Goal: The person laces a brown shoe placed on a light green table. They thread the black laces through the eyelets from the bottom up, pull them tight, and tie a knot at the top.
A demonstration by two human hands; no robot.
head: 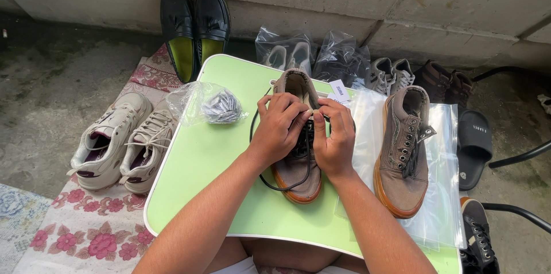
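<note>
Small packets in clear bag (208, 103)

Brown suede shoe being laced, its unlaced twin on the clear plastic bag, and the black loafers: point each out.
Brown suede shoe being laced (295, 177): head view, toe cap.
Unlaced brown suede shoe (402, 185): head view, toe cap.
Black loafers (212, 12): head view, right loafer's upper.

head camera, looking steeply down, close over green table (201, 165)
</note>
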